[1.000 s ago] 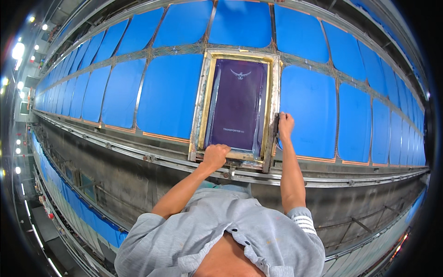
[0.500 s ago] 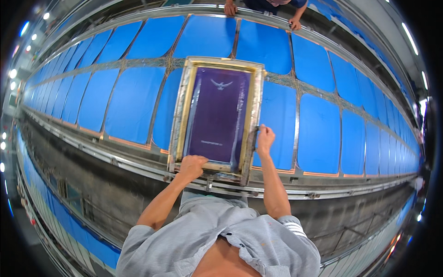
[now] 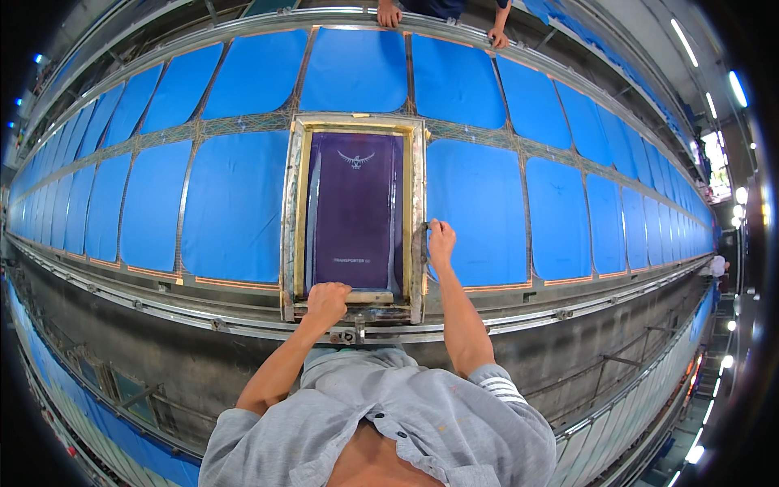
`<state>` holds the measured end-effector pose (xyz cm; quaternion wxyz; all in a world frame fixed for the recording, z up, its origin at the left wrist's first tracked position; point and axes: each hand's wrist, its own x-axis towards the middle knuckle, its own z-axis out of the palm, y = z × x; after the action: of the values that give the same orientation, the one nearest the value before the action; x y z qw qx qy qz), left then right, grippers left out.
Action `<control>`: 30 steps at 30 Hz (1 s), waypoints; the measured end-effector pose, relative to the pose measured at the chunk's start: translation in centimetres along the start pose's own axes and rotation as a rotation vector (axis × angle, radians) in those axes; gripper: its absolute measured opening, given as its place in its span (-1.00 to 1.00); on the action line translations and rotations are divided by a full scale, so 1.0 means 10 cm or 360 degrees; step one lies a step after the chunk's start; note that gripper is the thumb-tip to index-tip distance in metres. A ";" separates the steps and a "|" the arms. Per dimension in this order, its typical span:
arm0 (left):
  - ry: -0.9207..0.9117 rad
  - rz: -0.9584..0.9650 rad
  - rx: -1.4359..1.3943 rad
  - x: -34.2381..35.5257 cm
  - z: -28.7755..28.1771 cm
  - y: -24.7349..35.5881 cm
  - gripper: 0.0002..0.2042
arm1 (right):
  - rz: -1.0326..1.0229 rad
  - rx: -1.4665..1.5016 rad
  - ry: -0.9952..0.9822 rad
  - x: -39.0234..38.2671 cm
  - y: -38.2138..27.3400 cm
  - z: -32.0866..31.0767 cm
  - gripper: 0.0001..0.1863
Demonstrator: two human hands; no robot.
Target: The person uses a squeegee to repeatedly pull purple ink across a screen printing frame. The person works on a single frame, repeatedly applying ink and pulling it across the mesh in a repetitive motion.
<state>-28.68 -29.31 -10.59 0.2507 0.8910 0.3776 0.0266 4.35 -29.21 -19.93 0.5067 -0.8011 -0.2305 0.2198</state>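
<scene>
A rectangular screen frame [image 3: 290,211] with yellowed inner edges and a dark purple mesh panel [image 3: 355,211] rests over a row of blue sheets [image 3: 231,195] on a long table. The panel carries a pale bird emblem. My left hand [image 3: 327,303] is closed on the frame's lower bar, left of centre. My right hand [image 3: 441,241] is curled round a small dark grip on the frame's right side. The sheet under the frame is hidden.
A co-worker's two hands [image 3: 389,15] are at the far rail [image 3: 438,23]. Metal rails [image 3: 552,316] run along the near edge, with a dark trough [image 3: 552,365] below. More blue-covered tables flank this one, and a distant person [image 3: 717,266] stands at right.
The frame and both hands have moved leftward in the picture as the view shifted. The frame looked raised half a second ago and now sits lower. The co-worker has come into view.
</scene>
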 end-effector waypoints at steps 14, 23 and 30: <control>0.0085 -0.0018 0.0058 -0.37 0.11 0.07 -0.64 | -0.0092 -0.0499 0.0092 0.02 -0.06 0.13 -0.58; 0.0641 0.0228 0.0182 1.10 -0.14 -0.42 -0.72 | -0.0501 -0.0866 0.0362 0.06 -0.28 0.18 -0.58; 0.0302 0.0031 0.0212 3.05 -0.81 -0.88 -0.89 | -0.1296 -0.0658 -0.0399 1.05 -1.70 0.91 -0.59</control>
<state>-14.70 0.24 -11.98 0.1539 0.9027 0.3920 0.0880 4.86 -10.09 -9.24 0.3499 -0.6970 -0.6241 0.0478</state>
